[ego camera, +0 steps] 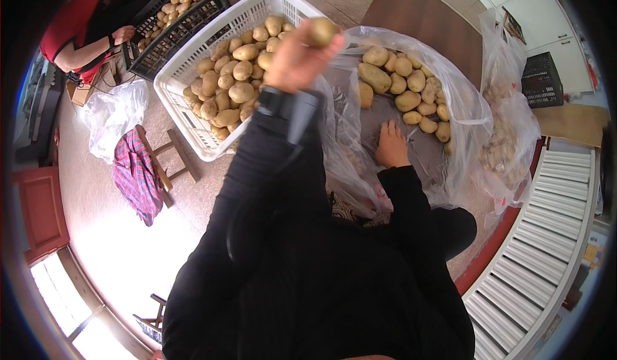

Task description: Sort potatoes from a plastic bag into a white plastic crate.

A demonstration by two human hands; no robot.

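Observation:
My left hand (300, 54) holds a single potato (322, 32) in the air, between the white plastic crate and the plastic bag. The white crate (174, 114) stands to my left, and many loose potatoes (236, 70) lie heaped in it. In front of me and to the right, a clear plastic bag (470, 119) is spread wide around a dark surface with several more potatoes (400, 78) on it. My right hand (393, 147) rests on that dark surface, just below the nearest potatoes, and nothing shows in its grip.
Beyond the white crate, a person (77, 37) has one hand at a black crate (181, 32) of potatoes. A wooden stool (166, 160) with a plaid cloth (135, 177) stands at left. Filled plastic bags (506, 143) and a white radiator (535, 254) line the right side.

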